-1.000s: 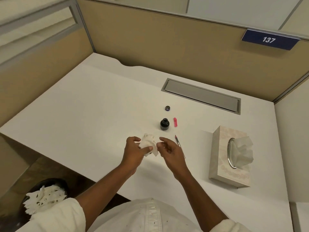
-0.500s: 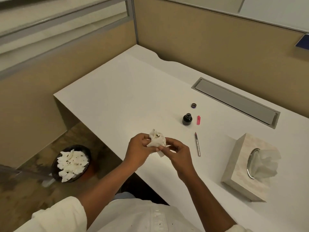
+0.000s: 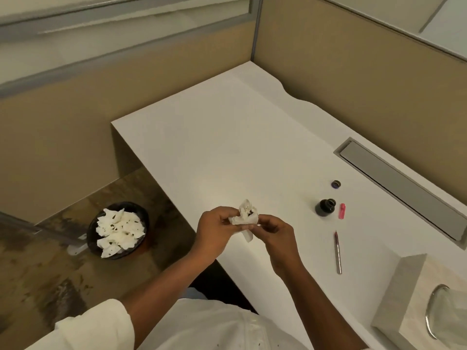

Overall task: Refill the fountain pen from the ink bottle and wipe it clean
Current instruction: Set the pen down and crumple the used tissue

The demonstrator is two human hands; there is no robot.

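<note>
Both hands hold a crumpled white tissue (image 3: 246, 218) with dark ink spots, above the desk's front edge. My left hand (image 3: 214, 231) pinches its left side and my right hand (image 3: 275, 236) its right side. The fountain pen (image 3: 337, 251) lies alone on the white desk (image 3: 214, 152), to the right of my right hand. Beyond it stands the open black ink bottle (image 3: 325, 205), with a small pink part (image 3: 342, 210) beside it. The bottle's cap (image 3: 335, 183) lies a little farther back.
A tissue box (image 3: 409, 299) sits at the desk's right front. On the floor to the left, a black bin (image 3: 117, 229) holds several used ink-spotted tissues. A grey cable slot (image 3: 401, 188) runs along the back. Tan partition walls enclose the desk.
The view has swung left, bringing the floor bin into sight. My hands keep crumpling the tissue tighter, staying together at the desk's front edge. Pen and bottle lie unmoved.
</note>
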